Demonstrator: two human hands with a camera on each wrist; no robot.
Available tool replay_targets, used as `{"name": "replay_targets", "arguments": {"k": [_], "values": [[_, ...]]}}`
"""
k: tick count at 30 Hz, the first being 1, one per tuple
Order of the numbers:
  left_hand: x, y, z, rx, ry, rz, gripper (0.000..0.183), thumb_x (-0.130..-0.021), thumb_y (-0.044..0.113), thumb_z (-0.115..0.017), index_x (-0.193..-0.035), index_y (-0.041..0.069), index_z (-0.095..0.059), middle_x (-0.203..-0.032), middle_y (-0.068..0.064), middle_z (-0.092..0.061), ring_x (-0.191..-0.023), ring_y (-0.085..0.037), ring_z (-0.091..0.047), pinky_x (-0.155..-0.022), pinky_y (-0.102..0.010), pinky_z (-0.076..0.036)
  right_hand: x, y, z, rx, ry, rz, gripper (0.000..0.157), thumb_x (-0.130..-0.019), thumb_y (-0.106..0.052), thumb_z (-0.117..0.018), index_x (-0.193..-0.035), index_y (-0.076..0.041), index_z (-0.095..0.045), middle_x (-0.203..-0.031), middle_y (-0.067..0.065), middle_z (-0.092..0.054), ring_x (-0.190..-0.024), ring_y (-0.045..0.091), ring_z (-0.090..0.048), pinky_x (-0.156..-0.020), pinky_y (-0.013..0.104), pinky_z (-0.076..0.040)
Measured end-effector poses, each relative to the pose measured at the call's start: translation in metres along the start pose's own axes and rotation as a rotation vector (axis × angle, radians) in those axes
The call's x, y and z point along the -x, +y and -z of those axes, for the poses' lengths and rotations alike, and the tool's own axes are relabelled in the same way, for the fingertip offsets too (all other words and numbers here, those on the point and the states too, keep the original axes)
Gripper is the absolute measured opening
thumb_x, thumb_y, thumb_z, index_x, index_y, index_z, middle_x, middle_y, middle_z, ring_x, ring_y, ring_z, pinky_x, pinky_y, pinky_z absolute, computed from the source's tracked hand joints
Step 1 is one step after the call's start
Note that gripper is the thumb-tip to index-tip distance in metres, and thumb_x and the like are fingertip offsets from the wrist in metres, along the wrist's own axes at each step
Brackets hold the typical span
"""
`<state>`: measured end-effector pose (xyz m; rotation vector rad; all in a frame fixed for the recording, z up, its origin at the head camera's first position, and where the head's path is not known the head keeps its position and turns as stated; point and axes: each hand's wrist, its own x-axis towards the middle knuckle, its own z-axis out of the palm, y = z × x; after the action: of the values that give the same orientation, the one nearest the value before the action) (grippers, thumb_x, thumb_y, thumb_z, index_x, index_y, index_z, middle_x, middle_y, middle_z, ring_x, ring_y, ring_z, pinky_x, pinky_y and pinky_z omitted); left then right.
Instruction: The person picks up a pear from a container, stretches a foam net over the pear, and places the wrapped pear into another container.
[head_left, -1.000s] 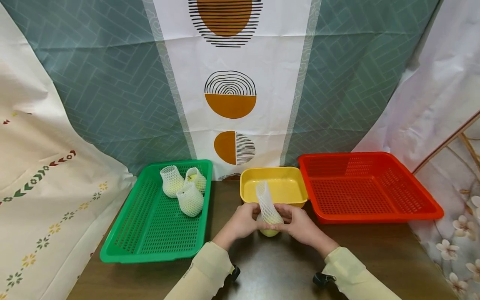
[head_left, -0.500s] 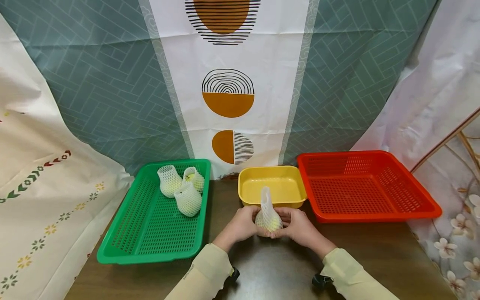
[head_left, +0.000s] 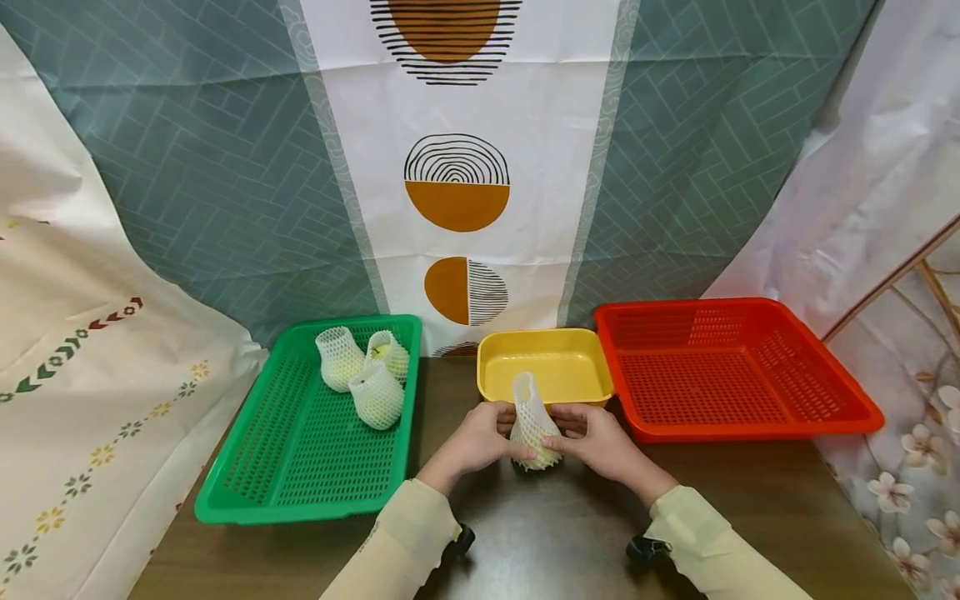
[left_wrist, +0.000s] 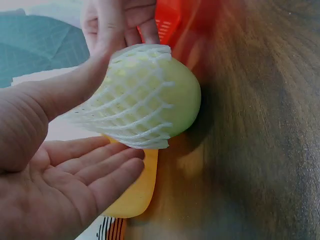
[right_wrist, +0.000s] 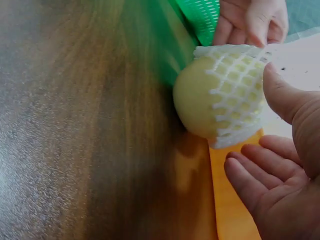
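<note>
A round pale yellow-green fruit (left_wrist: 185, 100) stands upright on the table at the centre of the head view. A white foam net sleeve (head_left: 531, 421) covers most of it and rises in a narrow neck; in both wrist views its bottom is bare. My left hand (head_left: 480, 437) is on the left side, thumb against the net and fingers extended beside it. On the other side is my right hand (head_left: 596, 439), its thumb at the net and its fingers spread loosely, apart from the fruit in the right wrist view.
A green basket (head_left: 300, 508) on the left holds three netted fruits (head_left: 377, 398). Behind my hands stands a yellow tray (head_left: 577, 367), with a red basket (head_left: 750, 433) to its right. Cloths hang behind the wooden table (head_left: 555, 533).
The net has come down over the fruit, which showed bare below it a second ago. My thumbs, close together half a second ago, have moved apart, and both hands have loosened.
</note>
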<state>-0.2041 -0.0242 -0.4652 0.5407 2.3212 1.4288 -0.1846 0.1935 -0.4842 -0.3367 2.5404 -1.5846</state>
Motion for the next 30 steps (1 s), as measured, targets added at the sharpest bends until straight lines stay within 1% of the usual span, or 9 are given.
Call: {"name": "replay_targets", "arguments": {"k": [3, 6, 11, 16, 19, 22, 25, 27, 30], "values": [[-0.002, 0.000, -0.001, 0.001, -0.009, -0.013, 0.052, -0.070, 0.024, -0.082, -0.117, 0.013, -0.062, -0.110, 0.000, -0.068, -0.099, -0.014, -0.065, -0.084, -0.032, -0.053, -0.001, 0.002, -0.001, -0.025, -0.023, -0.009, 0.068, -0.069, -0.035, -0.081, -0.127, -0.008, -0.056, -0.127, 0.007, -0.060, -0.112, 0.021, -0.061, -0.092, 0.036, -0.050], [-0.002, -0.002, -0.005, -0.023, -0.003, -0.019, 0.046, -0.068, 0.022, -0.084, -0.110, 0.020, -0.065, -0.102, 0.006, -0.070, -0.093, -0.010, -0.065, -0.079, -0.027, -0.053, -0.001, 0.006, -0.003, -0.035, -0.047, -0.005, 0.069, -0.066, -0.032, -0.083, -0.125, -0.009, -0.057, -0.125, 0.007, -0.061, -0.111, 0.021, -0.061, -0.090, 0.034, -0.051], [-0.002, -0.002, -0.010, -0.079, 0.020, -0.019, 0.056, -0.060, 0.024, -0.088, -0.110, 0.022, -0.063, -0.099, 0.009, -0.069, -0.092, -0.010, -0.063, -0.080, -0.029, -0.051, 0.001, 0.010, -0.003, -0.041, -0.070, 0.019, 0.073, -0.064, -0.031, -0.084, -0.127, -0.007, -0.056, -0.126, 0.010, -0.060, -0.113, 0.025, -0.059, -0.090, 0.035, -0.051], [-0.002, -0.002, -0.014, -0.168, 0.051, 0.019, 0.066, -0.054, 0.027, -0.091, -0.113, 0.019, -0.061, -0.095, 0.010, -0.066, -0.088, -0.009, -0.059, -0.079, -0.028, -0.049, 0.003, 0.017, -0.004, -0.051, -0.097, 0.020, 0.077, -0.064, -0.028, -0.085, -0.130, -0.005, -0.052, -0.129, 0.014, -0.057, -0.113, 0.027, -0.059, -0.090, 0.037, -0.051], [-0.001, -0.004, -0.016, -0.188, 0.062, 0.033, 0.070, -0.052, 0.027, -0.092, -0.114, 0.017, -0.061, -0.094, 0.010, -0.066, -0.086, -0.009, -0.057, -0.079, -0.029, -0.048, 0.004, 0.021, -0.005, -0.042, -0.092, 0.012, 0.079, -0.063, -0.030, -0.085, -0.130, -0.006, -0.052, -0.128, 0.014, -0.058, -0.110, 0.027, -0.061, -0.088, 0.037, -0.052], [-0.001, -0.006, -0.016, -0.190, 0.055, 0.023, 0.071, -0.052, 0.026, -0.092, -0.115, 0.018, -0.061, -0.095, 0.010, -0.066, -0.088, -0.009, -0.057, -0.081, -0.030, -0.048, 0.005, 0.022, -0.004, -0.038, -0.093, 0.007, 0.083, -0.062, -0.033, -0.086, -0.132, -0.008, -0.050, -0.129, 0.013, -0.056, -0.110, 0.026, -0.061, -0.087, 0.036, -0.053], [0.000, -0.007, -0.013, -0.156, 0.024, 0.006, 0.071, -0.053, 0.026, -0.092, -0.116, 0.019, -0.059, -0.099, 0.010, -0.066, -0.091, -0.009, -0.059, -0.083, -0.030, -0.049, 0.006, 0.020, -0.002, -0.045, -0.080, 0.008, 0.083, -0.064, -0.035, -0.084, -0.134, -0.009, -0.048, -0.132, 0.011, -0.054, -0.111, 0.027, -0.060, -0.087, 0.035, -0.053], [0.001, -0.006, -0.009, -0.110, 0.004, -0.006, 0.070, -0.055, 0.026, -0.091, -0.117, 0.018, -0.058, -0.102, 0.008, -0.066, -0.094, -0.010, -0.060, -0.085, -0.032, -0.050, 0.007, 0.018, -0.001, -0.035, -0.053, 0.006, 0.080, -0.067, -0.038, -0.082, -0.134, -0.010, -0.048, -0.133, 0.008, -0.054, -0.111, 0.025, -0.060, -0.086, 0.034, -0.053], [0.001, -0.003, -0.005, -0.018, -0.022, -0.020, 0.065, -0.063, 0.027, -0.087, -0.119, 0.015, -0.056, -0.106, 0.003, -0.067, -0.098, -0.013, -0.063, -0.086, -0.033, -0.052, 0.007, 0.014, 0.000, -0.021, -0.015, -0.007, 0.072, -0.072, -0.041, -0.078, -0.131, -0.012, -0.051, -0.131, 0.006, -0.056, -0.105, 0.023, -0.063, -0.082, 0.031, -0.054]]}}
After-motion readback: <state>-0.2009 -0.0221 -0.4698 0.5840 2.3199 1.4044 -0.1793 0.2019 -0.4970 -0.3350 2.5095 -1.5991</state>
